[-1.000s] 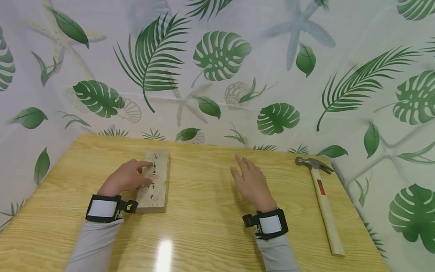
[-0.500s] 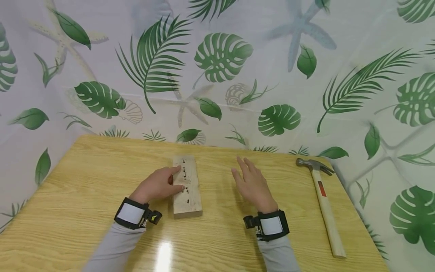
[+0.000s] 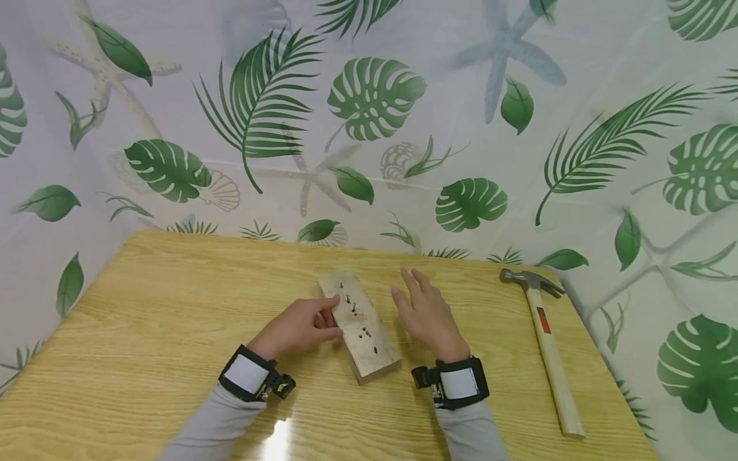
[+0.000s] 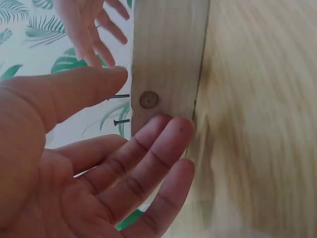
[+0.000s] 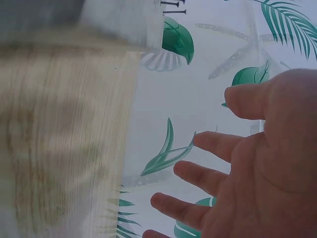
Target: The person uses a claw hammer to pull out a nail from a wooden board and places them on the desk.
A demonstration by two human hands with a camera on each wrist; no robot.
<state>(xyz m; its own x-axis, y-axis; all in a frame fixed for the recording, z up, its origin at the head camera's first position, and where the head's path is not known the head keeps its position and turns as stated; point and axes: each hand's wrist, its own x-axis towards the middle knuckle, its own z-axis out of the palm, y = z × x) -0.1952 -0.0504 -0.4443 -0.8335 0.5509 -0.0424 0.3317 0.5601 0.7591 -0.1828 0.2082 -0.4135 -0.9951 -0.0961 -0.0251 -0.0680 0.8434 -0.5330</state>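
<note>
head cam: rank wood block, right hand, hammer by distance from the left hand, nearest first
1. Wood block: touching the left hand, just to its right.
2. Right hand: past the block's far side, open above the table.
3. Hammer: farthest, lying near the table's right edge.

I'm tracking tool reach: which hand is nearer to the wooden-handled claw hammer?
Right. The right hand hovers open just left of the wooden-handled claw hammer, a gap between them. The left hand is farther off, its fingers touching the nail-studded pale wooden block.
</note>
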